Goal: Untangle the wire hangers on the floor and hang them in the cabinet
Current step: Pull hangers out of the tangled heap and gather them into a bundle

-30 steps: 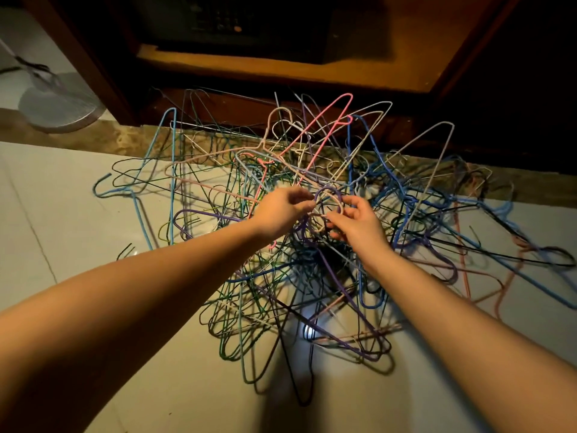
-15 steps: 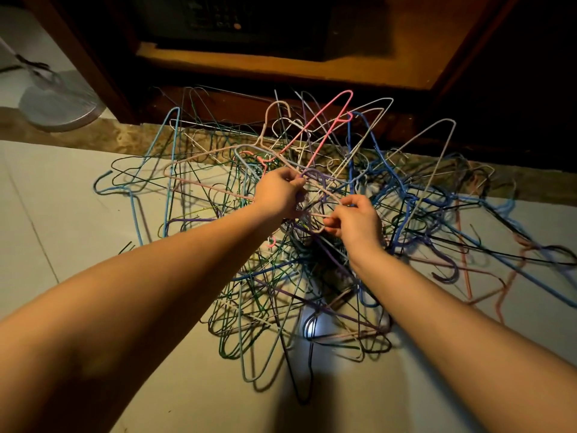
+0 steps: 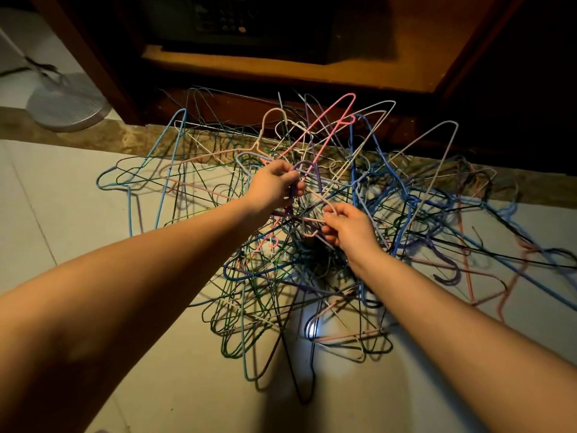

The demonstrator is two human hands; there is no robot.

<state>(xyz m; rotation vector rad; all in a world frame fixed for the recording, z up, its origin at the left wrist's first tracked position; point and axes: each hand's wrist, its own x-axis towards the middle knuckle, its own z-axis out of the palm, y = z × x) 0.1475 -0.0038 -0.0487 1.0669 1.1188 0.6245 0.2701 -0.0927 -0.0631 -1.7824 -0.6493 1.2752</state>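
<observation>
A tangled pile of wire hangers (image 3: 312, 251) in several colours lies on the pale tiled floor in front of the dark wooden cabinet (image 3: 281, 67). My left hand (image 3: 274, 185) grips a purple hanger (image 3: 307, 170) by its neck, just under the hook, above the middle of the pile. My right hand (image 3: 349, 226) pinches a pale pink wire hanger (image 3: 313, 221) just below and to the right. A bright pink hanger (image 3: 331, 123) sticks up behind my hands.
The cabinet's open lower compartment holds a dark box with buttons (image 3: 237, 23) on an orange shelf. A round grey fan base (image 3: 68, 101) stands on the floor at the left. A brown stone threshold (image 3: 62, 139) runs along the cabinet's foot. Hangers sprawl far right (image 3: 515, 245).
My left hand has lifted up and away from me, pulling the purple hanger's hook clear above the pile. My right hand has stayed low, holding the pale wire.
</observation>
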